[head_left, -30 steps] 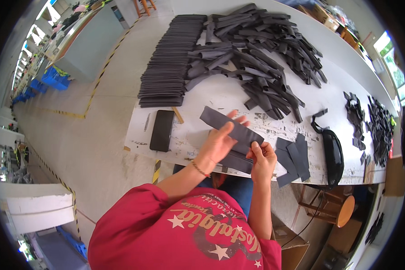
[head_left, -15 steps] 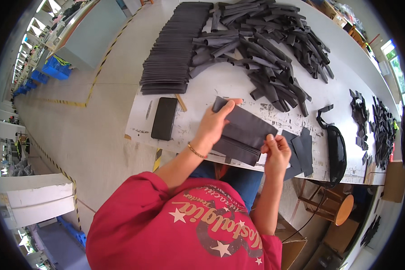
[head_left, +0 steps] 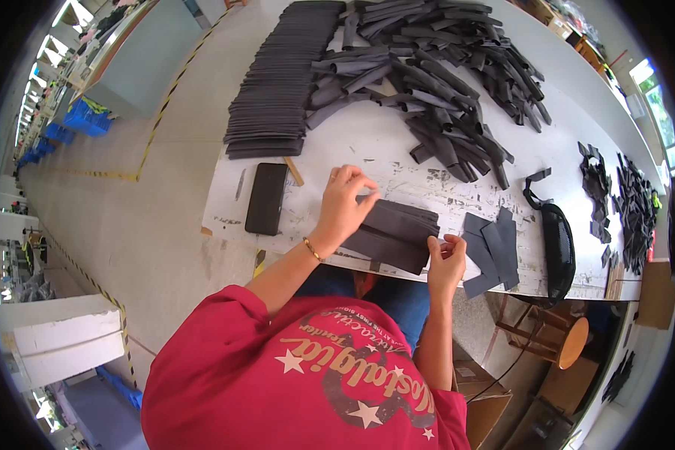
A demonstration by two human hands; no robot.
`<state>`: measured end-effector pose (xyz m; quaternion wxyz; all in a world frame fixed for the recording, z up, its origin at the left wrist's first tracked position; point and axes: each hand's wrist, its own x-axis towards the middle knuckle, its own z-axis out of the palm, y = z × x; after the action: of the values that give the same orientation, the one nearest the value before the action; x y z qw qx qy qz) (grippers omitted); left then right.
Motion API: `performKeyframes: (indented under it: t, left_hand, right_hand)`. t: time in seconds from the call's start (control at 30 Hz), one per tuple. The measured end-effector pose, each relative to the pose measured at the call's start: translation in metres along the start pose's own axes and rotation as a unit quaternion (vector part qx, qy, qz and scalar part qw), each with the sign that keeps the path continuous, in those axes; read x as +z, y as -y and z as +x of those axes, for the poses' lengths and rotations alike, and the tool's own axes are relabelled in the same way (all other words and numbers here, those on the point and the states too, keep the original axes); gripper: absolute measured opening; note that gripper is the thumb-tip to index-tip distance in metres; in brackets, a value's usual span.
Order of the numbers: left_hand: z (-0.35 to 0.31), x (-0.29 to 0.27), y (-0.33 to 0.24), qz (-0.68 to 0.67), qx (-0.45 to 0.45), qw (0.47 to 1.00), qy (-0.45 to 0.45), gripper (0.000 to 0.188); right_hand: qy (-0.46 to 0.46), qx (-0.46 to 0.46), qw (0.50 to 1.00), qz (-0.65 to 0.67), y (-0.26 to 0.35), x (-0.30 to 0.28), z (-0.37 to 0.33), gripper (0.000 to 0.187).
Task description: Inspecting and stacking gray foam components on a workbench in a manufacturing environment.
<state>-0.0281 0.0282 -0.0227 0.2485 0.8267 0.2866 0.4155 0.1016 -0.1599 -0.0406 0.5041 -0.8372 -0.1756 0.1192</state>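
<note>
A small stack of flat, folded black pieces (head_left: 394,247), fabric or a similar sheet material, lies at the table's near edge in front of me. Above its left end, my left hand (head_left: 345,202) has its fingers bent and its thumb apart from them, with nothing seen between. At the stack's right edge, my right hand (head_left: 446,259) has its thumb on a black piece and its other fingers curled; part of the grip is hidden. Loose flat black pieces (head_left: 495,247) lie just right of that hand.
On the white table (head_left: 330,146), a long row of stacked black pieces (head_left: 277,82) runs along the left. A heap of rolled black pieces (head_left: 457,97) lies at the back. A black phone (head_left: 265,199) is at left; a black mesh pouch (head_left: 556,251) and a wooden stool (head_left: 570,341) at right.
The black piece that both hands held up now lies down on the stack. My left hand has come off it with fingers parted; my right hand has moved slightly left and nearer.
</note>
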Motion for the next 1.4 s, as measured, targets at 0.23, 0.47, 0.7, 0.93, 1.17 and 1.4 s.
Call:
performKeyframes:
  t: [0.23,0.47,0.7,0.93,1.17,1.4]
  left_hand:
    - [0.096,0.074,0.042,-0.190,-0.152,0.968,0.060,0.011]
    - [0.174,0.134,0.021,-0.074,0.064,0.992,-0.079,0.015]
    - [0.208,0.155,0.053,0.262,0.251,0.908,0.207,0.017]
    - [0.194,0.134,0.068,0.094,0.089,0.986,0.100,0.008]
    - [0.137,0.074,0.085,-0.462,-0.406,0.781,0.109,0.021]
    - [0.085,0.056,0.051,-0.677,-0.494,0.542,0.061,0.030]
  right_hand:
    - [-0.125,-0.135,0.964,-0.195,-0.029,-0.065,0.037,0.007]
    - [-0.159,-0.107,0.948,-0.255,-0.057,-0.124,0.051,0.006]
    - [-0.136,-0.120,0.953,-0.243,-0.073,-0.129,0.062,0.006]
    - [-0.096,-0.245,0.862,-0.433,-0.066,-0.114,0.078,0.027]
    - [0.034,-0.277,0.747,-0.603,-0.092,-0.091,0.098,0.026]
    - [-0.087,-0.341,0.873,-0.338,-0.061,-0.109,0.101,0.038]
